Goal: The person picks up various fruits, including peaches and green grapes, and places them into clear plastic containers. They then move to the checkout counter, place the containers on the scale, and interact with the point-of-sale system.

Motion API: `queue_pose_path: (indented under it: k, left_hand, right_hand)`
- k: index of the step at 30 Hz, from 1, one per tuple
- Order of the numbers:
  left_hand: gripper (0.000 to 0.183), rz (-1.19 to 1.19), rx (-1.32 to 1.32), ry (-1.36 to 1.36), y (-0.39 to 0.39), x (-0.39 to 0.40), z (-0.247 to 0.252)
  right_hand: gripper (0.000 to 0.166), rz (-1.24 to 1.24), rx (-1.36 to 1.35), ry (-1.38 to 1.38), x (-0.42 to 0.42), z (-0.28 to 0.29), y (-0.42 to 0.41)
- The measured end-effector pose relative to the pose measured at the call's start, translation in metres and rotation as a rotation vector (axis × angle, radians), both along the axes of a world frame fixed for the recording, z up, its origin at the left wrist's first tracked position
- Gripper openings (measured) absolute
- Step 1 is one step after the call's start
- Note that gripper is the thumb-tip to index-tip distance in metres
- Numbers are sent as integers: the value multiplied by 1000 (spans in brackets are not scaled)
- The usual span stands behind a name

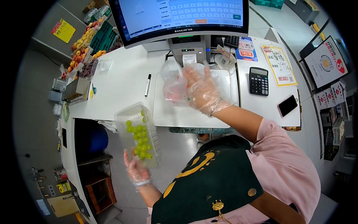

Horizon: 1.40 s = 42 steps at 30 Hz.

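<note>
Off the counter's front edge, my left hand (137, 170), in a clear plastic glove, holds a clear plastic tray (126, 140) by its near end. Several green grapes (142, 140) lie in the tray, which is tilted. My right hand (202, 91), gloved too and slightly blurred, is at a translucent plastic bag (174, 86) on the white scale plate (167, 119). Something pinkish shows inside the bag. How firmly my right fingers grip it cannot be told. Behind the bag, a printed paper slip (189, 59) sticks out of the scale's printer.
A monitor (181, 16) overhangs the counter (114, 84). A black marker (148, 85) lies left of the scale, scissors (92, 90) farther left near packed fruit (81, 56). On the right are a calculator (258, 81), a phone (287, 105) and a printed sign (279, 65).
</note>
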<state>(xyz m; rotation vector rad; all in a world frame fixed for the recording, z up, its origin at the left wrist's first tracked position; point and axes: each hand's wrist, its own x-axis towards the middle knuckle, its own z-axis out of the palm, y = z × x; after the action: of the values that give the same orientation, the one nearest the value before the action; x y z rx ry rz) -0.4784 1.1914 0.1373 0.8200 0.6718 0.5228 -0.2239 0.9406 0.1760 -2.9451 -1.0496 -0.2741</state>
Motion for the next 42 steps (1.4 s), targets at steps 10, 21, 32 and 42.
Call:
queue_pose_path:
  k: [10,21,32,42]
  left_hand:
    - [68,81,2,13,-15,-14,-4]
    - [70,70,7,-3,-20,-16,0]
    - [69,22,-17,-48,-19,-20,-5]
    - [67,7,50,-30,-32,-35,-33]
  right_hand:
    - [33,278,87,348,-67,-35,20]
    - [52,41,92,445,-60,-17,-51]
    - [21,-12,543,-405,41,100,-76]
    - [40,-144,289,-387,68,112,-42]
